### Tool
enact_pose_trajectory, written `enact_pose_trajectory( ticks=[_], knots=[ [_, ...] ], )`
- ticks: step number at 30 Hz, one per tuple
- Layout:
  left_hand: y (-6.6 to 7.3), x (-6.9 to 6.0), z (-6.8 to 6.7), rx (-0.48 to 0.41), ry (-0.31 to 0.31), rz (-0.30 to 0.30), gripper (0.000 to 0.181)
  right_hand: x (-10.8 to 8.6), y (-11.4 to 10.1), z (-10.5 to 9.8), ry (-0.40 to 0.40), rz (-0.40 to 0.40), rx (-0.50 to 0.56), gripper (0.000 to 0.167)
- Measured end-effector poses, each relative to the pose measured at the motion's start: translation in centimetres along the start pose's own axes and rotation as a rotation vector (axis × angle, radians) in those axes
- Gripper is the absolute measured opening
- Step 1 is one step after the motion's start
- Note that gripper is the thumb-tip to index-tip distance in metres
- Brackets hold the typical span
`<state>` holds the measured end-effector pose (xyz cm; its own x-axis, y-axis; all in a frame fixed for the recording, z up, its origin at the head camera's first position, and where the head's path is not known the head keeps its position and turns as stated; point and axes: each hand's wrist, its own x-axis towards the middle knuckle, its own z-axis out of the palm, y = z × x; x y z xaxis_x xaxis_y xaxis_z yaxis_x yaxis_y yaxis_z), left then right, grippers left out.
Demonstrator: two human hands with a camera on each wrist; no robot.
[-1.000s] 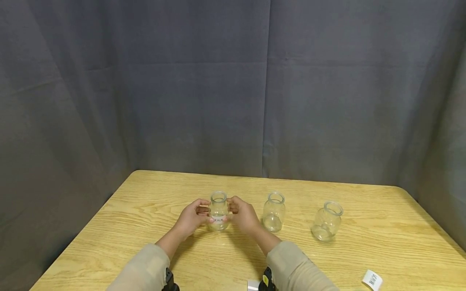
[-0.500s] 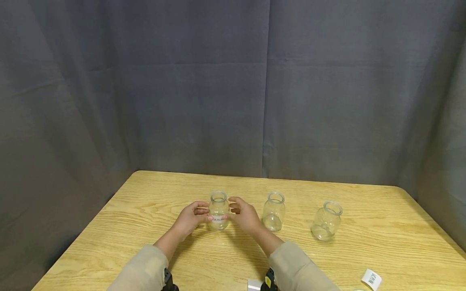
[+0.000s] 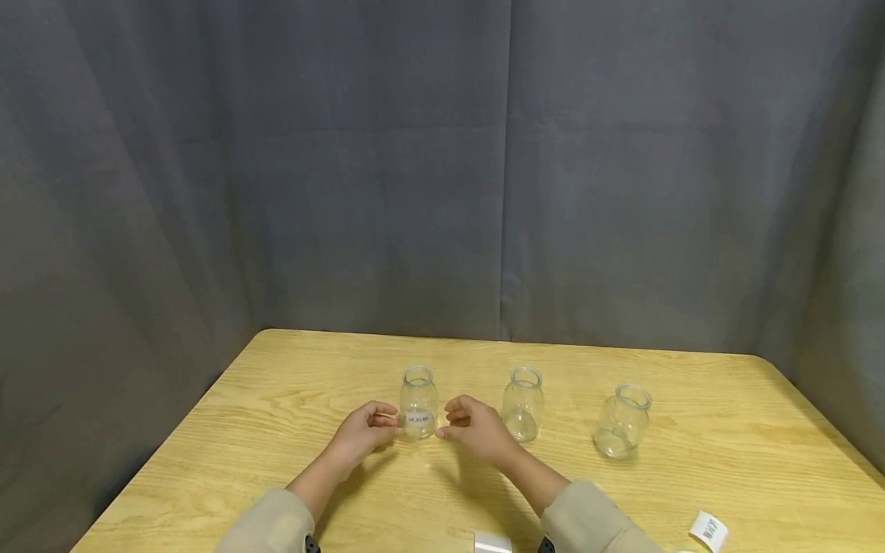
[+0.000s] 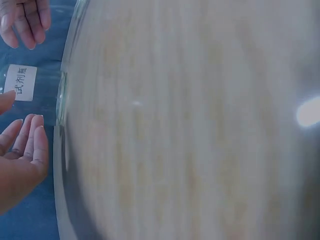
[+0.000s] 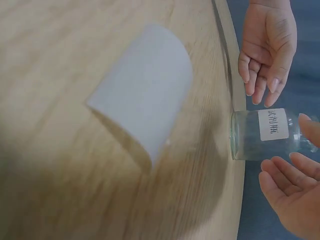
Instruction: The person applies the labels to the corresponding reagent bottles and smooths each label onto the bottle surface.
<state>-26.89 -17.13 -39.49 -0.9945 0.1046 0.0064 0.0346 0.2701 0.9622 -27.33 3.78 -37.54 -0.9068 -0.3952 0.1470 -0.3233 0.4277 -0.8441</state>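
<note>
A pale wooden table [image 3: 276,407] with streaky grain and rounded far corners fills the lower part of the head view, and a dark grey curtain [image 3: 373,192], creased here and there, hangs behind it and down both sides. On the table, leftmost of three jars, stands the labelled jar [image 3: 418,398] — upright, clear glass, with a rounded shoulder, a short neck and a thick rim; its white label [image 4: 20,82] sits low on the front and bears dark characters. The left hand [image 3: 362,434] and the right hand [image 3: 480,432] flank it, fingers loosely bent and grasping nothing; whether the fingertips brush the glass I cannot tell. Off to the right are the middle jar [image 3: 523,405] and the far jar [image 3: 622,422], both plain glass. Near the front right lies a curled white slip [image 3: 708,531] with dark characters, and a white piece [image 3: 492,543] shows at the bottom, between the beige sleeves [image 3: 270,524].
</note>
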Motion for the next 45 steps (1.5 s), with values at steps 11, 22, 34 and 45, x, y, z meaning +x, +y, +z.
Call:
enact_pose_trajectory(
  ticks=[11,22,34,45],
  knots=[
    [1.3,-1.2,0.9,0.002,-0.105,0.039,0.029,-2.3,-0.5,-2.0,-0.018,-0.003,0.024,0.039],
    [1.9,-2.0,1.9,-0.036,-0.234,0.072,0.033,-4.1,-0.3,-2.9,-0.088,0.0,0.086,0.041],
    [3.5,-1.7,4.6,-0.057,-0.312,0.095,0.031,-6.3,-0.1,-5.4,-0.093,0.023,0.082,0.047],
    [4.4,-2.3,7.5,-0.123,-0.375,0.095,0.027,-8.1,0.5,-7.0,-0.117,0.071,0.122,0.049]
  ],
)
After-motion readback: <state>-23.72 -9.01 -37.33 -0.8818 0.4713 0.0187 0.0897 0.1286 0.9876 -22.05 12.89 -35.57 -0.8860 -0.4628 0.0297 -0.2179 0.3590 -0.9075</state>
